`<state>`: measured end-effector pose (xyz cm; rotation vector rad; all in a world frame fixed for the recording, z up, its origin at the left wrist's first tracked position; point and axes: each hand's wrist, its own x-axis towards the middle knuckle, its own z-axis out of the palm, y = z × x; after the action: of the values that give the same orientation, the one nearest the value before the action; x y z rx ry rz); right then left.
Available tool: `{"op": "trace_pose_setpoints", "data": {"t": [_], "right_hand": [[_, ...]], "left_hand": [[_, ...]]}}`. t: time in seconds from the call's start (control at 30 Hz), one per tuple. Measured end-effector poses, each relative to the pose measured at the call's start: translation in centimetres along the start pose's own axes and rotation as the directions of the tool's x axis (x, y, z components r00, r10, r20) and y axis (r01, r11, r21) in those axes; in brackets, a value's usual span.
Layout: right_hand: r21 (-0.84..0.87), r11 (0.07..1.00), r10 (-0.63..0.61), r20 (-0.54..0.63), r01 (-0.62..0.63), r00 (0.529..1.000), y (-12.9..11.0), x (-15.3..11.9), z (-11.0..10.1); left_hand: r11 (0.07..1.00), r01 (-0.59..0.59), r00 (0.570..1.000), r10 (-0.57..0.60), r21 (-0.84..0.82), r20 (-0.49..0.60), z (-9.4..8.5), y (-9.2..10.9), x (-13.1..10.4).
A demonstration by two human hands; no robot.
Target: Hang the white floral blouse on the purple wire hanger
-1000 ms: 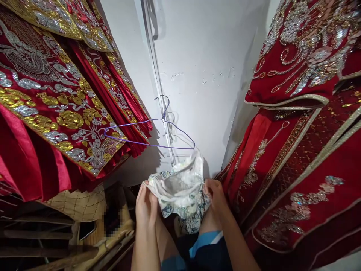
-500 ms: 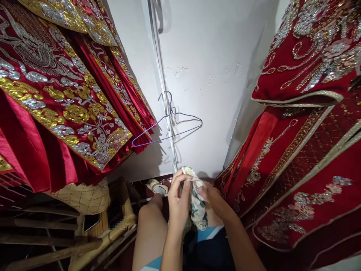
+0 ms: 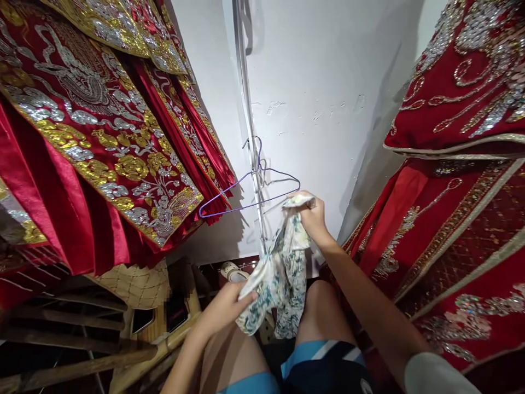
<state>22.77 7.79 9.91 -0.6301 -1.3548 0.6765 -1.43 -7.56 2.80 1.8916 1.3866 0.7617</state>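
A small patterned garment (image 3: pixel 274 284), white with green and yellow, hangs stretched between my two hands above my knees. My left hand (image 3: pixel 233 303) grips its lower left edge. Higher up, my right hand (image 3: pixel 312 216) pinches the top of the garment, near the right end of a purple wire hanger (image 3: pixel 229 212). That hanger hangs on a metal strip (image 3: pixel 246 98) on the white wall, and no cloth is on it.
Red embroidered garments hang at the left (image 3: pixel 123 148) and at the right (image 3: pixel 443 219). A wooden chair (image 3: pixel 180 331) stands at lower left, with a phone-like object on it. A light clog (image 3: pixel 233 272) shows below the wall.
My hands have moved apart, the right one up toward the hanger and the left one down and left. The bunched garment is now spread out between them. The view has shifted slightly.
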Motion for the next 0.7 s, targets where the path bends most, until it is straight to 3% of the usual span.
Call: {"op": "trace_pose_setpoints", "data": {"t": [0.07, 0.17, 0.23, 0.33, 0.5, 0.63, 0.7], "right_hand": [[-0.047, 0.999, 0.023, -0.052, -0.025, 0.998, 2.4, 2.0, 1.6], [-0.222, 0.954, 0.223, 0.071, -0.203, 0.972, 5.4, 3.9, 3.5], [-0.299, 0.915, 0.312, 0.101, -0.271, 0.945, 6.7, 4.4, 3.8], [-0.337, 0.901, 0.321, 0.091, -0.274, 0.943, 7.3, 4.0, 2.7], [-0.398, 0.889, 0.292, 0.113, -0.226, 0.95, 6.2, 2.4, -0.6], [-0.409, 0.896, 0.25, 0.143, -0.173, 0.957, 5.0, 1.7, -2.3], [-0.409, 0.899, 0.238, 0.153, -0.158, 0.959, 4.4, 1.4, -2.6]], "left_hand": [[0.999, 0.022, 0.999, -0.023, 0.032, 0.022, -2.4, 0.8, -0.1], [0.986, -0.009, 1.0, 0.011, 0.169, -0.013, -5.9, 2.6, 0.6], [0.933, -0.055, 0.998, 0.067, 0.356, -0.02, -7.8, 3.1, 1.5], [0.793, -0.065, 0.988, 0.138, 0.606, -0.075, -10.0, 1.9, 3.0], [0.698, 0.129, 0.976, 0.034, 0.704, -0.213, -11.4, -0.3, 4.7], [0.712, 0.18, 0.948, 0.06, 0.679, -0.314, -11.6, 1.9, 5.5], [0.692, 0.278, 0.925, -0.007, 0.667, -0.379, -11.9, 3.3, 6.2]]}}
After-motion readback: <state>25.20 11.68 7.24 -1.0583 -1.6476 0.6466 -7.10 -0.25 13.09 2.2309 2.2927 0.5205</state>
